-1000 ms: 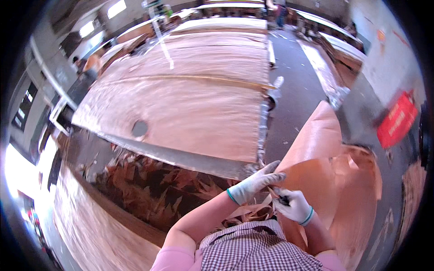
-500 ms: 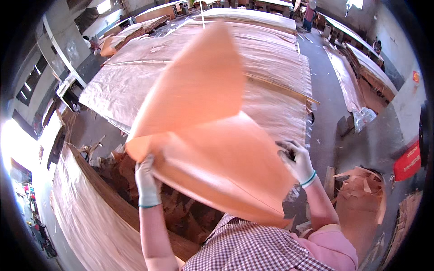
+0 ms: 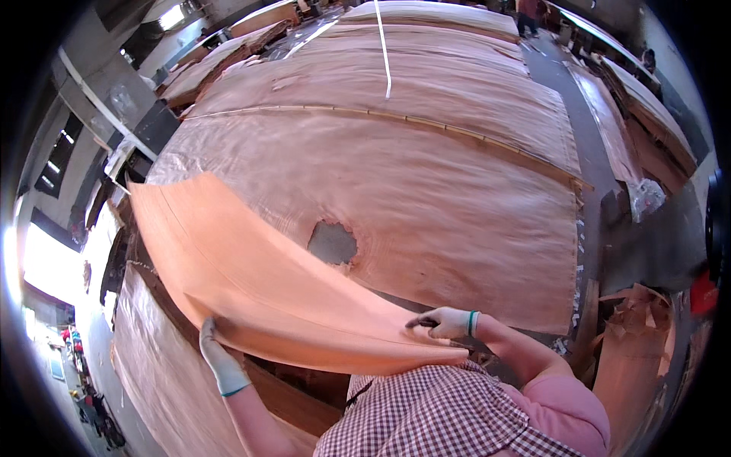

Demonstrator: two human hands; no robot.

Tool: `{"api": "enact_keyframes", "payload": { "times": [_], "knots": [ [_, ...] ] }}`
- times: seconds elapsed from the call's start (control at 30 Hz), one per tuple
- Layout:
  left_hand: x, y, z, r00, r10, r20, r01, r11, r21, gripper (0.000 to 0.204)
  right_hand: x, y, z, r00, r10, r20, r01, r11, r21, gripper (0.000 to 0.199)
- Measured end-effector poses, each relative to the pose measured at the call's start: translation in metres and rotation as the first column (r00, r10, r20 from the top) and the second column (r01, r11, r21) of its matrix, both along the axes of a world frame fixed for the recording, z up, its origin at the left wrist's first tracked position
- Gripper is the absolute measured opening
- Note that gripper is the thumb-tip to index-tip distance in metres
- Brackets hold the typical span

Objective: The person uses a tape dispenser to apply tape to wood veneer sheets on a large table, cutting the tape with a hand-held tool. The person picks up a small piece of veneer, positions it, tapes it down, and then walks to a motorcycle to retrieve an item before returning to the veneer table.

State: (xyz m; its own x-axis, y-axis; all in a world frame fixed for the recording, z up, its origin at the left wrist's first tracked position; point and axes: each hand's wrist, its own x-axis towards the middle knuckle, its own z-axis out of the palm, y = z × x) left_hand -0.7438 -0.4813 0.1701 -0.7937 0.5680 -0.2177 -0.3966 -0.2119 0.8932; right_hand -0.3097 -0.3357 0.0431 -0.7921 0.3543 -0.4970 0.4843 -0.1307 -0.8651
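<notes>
A curved, orange-brown sheet of wood veneer is held up in front of me, its far end reaching out to the left. My left hand, in a white glove with a green cuff, grips its near edge, with the thumb partly hidden. At the right end, my right hand, gloved alike with dark fingertips, is closed on the sheet's upper edge. Beyond it lies a wide veneer sheet on a large stack, with a ragged hole near its front that shows a grey surface.
A thin bamboo-like stick lies across the big sheet. Another veneer stack is at my near left. Scrap veneer stands at the right, beside a clear plastic bag. A person is at the far aisle.
The held veneer sheet was raised and folded over; now it has swung down and left, stretched out lengthwise. My right hand has moved in and down onto it. The hole has come into view.
</notes>
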Motion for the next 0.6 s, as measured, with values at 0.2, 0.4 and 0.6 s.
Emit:
{"api": "enact_keyframes", "payload": {
  "times": [0.2,0.4,0.6],
  "knots": [
    [-0.094,0.138,-0.001,0.970,-0.233,0.067,0.218,0.959,0.180,0.027,-0.076,-0.016,-0.041,0.893,-0.447,-0.050,0.363,0.781,-0.509,0.041],
    [-0.135,0.322,-0.049,0.960,-0.270,0.076,0.262,0.960,0.102,0.024,-0.142,-0.009,-0.024,0.382,-0.924,-0.012,0.750,0.318,-0.580,0.049],
    [-0.103,0.438,-0.095,0.960,-0.238,0.150,0.231,0.971,0.064,0.038,-0.177,0.021,-0.010,-0.091,-0.985,-0.145,0.714,0.036,-0.700,0.059]
  ]
}}
